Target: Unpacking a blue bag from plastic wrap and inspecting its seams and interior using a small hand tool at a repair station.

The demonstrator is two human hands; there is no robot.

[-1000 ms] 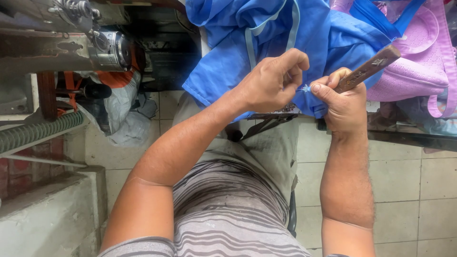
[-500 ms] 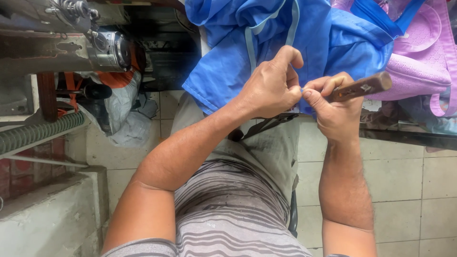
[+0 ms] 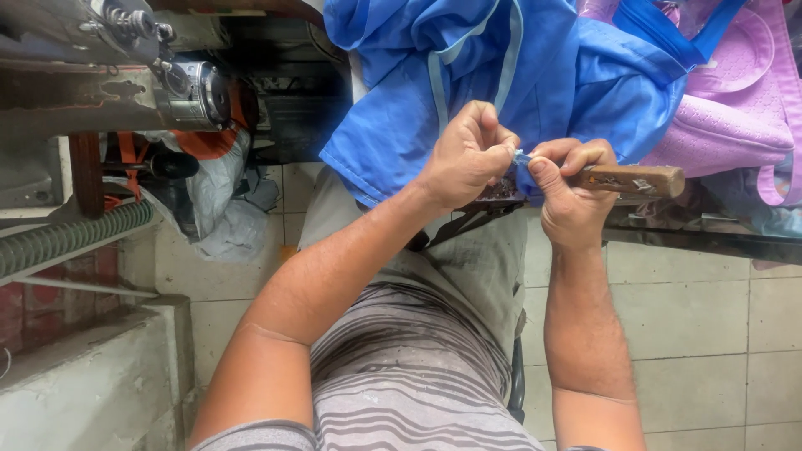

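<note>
A blue garment (image 3: 501, 75) with pale blue trim hangs over my lap from the table edge. My left hand (image 3: 468, 154) pinches a small bit of its blue cloth between thumb and fingers. My right hand (image 3: 572, 188) is closed around a tool with a brown wooden handle (image 3: 639, 179) that sticks out to the right. The tool's working end is hidden between my two hands, where thumb and fingers meet at the cloth.
A pink and purple garment (image 3: 735, 100) lies to the right of the blue one. A grey sewing machine (image 3: 125, 75) stands at the upper left, with a ribbed green hose (image 3: 67, 238) below it. A dark table edge (image 3: 710, 238) runs under my right hand. Below is tiled floor (image 3: 710, 334).
The wooden handle has dropped from a steep tilt to nearly level. Both hands have drawn closer together at the cloth.
</note>
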